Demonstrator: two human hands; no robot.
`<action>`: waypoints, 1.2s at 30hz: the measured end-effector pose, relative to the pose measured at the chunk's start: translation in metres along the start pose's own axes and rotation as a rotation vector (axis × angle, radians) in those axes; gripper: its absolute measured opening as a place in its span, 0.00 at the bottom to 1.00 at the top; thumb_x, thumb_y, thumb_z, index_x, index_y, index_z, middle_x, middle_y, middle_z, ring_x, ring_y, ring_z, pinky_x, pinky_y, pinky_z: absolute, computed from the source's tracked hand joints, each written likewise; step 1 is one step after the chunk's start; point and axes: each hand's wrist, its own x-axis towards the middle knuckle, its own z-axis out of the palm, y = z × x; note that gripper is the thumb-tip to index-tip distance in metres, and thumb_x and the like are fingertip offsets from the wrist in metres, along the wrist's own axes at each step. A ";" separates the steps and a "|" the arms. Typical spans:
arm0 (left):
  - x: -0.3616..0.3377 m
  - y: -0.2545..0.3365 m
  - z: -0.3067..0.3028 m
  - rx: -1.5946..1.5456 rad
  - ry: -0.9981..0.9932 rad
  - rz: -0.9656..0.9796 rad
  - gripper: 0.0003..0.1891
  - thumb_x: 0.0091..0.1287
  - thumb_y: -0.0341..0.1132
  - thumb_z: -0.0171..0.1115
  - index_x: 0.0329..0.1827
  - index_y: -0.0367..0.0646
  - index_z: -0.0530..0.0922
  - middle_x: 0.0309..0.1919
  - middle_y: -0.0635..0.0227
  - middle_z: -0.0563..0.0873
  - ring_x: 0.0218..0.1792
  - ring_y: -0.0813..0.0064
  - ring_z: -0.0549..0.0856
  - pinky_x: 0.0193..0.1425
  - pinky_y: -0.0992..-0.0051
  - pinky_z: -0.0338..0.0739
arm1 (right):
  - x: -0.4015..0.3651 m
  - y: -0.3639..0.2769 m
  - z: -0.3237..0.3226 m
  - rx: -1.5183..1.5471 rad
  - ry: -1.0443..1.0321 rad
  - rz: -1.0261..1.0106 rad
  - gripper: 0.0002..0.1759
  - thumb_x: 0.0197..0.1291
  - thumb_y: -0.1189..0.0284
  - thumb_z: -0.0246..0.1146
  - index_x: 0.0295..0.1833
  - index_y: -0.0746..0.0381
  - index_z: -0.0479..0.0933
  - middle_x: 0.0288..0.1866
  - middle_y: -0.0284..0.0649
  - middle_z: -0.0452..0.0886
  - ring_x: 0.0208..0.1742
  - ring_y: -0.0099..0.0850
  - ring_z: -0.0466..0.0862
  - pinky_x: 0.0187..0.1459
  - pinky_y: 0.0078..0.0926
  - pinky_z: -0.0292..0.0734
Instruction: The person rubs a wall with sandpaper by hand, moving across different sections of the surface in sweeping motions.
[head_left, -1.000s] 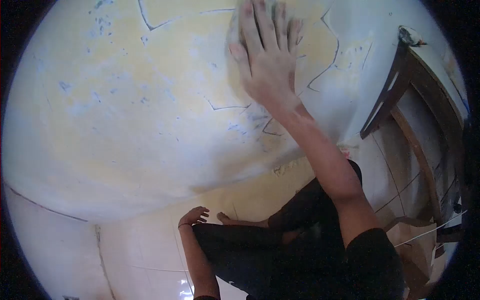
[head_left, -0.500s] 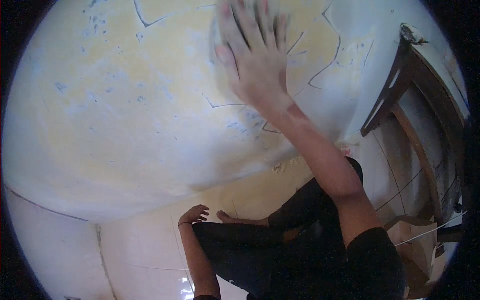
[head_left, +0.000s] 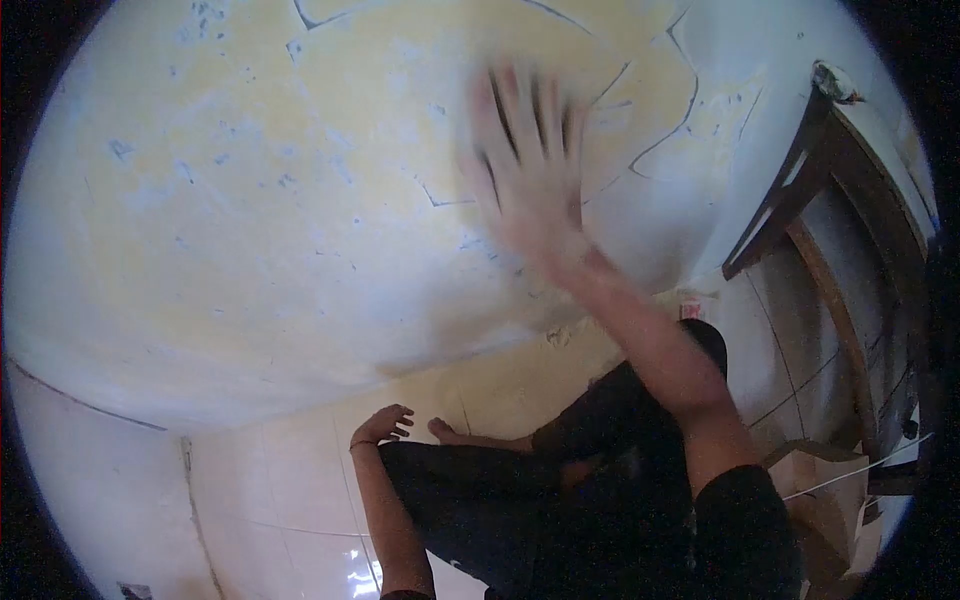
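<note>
My right hand (head_left: pixel 535 170) lies against or just over the patchy yellow-and-white wall (head_left: pixel 290 250), its fingers spread. Motion smears the fingertips, and whatever is under the palm is hidden. Dark cracks and flaked bluish spots run across the paint around it. Lower down, my left hand (head_left: pixel 385 425) hangs past my bent knee in black cloth, the fingers loosely apart with nothing in them. A thin dark band circles that wrist.
A dark wooden frame (head_left: pixel 800 180) leans at the right beside the wall. An open cardboard box (head_left: pixel 815 470) stands below it, crossed by a thin white cable (head_left: pixel 840 474). Pale floor tiles (head_left: pixel 290 490) reach to the wall's base. My bare foot (head_left: pixel 445 432) rests near it.
My right hand has slid down and slightly right along the wall. My left hand stays by the knee, and the view has shifted a little.
</note>
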 end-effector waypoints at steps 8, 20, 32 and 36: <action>-0.007 0.021 0.006 -0.148 0.104 -0.187 0.18 0.70 0.46 0.49 0.57 0.49 0.75 0.49 0.65 0.84 0.39 0.73 0.85 0.40 0.74 0.77 | 0.017 -0.008 0.000 -0.081 0.120 -0.038 0.29 0.60 0.61 0.59 0.67 0.54 0.69 0.69 0.41 0.68 0.69 0.50 0.66 0.65 0.60 0.58; -0.010 0.022 0.007 -0.090 0.051 -0.200 0.15 0.73 0.35 0.47 0.59 0.47 0.72 0.51 0.62 0.83 0.43 0.71 0.86 0.38 0.76 0.81 | 0.078 -0.004 -0.021 -0.040 0.098 0.043 0.31 0.63 0.60 0.56 0.72 0.55 0.63 0.75 0.45 0.60 0.70 0.58 0.62 0.66 0.65 0.53; -0.013 0.014 0.004 -0.120 -0.003 -0.127 0.15 0.70 0.33 0.51 0.59 0.45 0.73 0.50 0.62 0.83 0.47 0.69 0.85 0.41 0.73 0.82 | -0.217 0.020 0.032 -0.054 -0.416 -0.030 0.28 0.65 0.58 0.54 0.69 0.55 0.68 0.73 0.45 0.63 0.69 0.54 0.65 0.64 0.71 0.53; -0.014 0.024 0.010 -0.188 0.074 -0.178 0.15 0.71 0.37 0.50 0.58 0.47 0.74 0.49 0.62 0.84 0.44 0.69 0.85 0.43 0.72 0.81 | -0.059 -0.006 0.009 -0.061 -0.195 0.072 0.31 0.66 0.58 0.54 0.73 0.55 0.62 0.74 0.45 0.60 0.70 0.58 0.62 0.66 0.70 0.49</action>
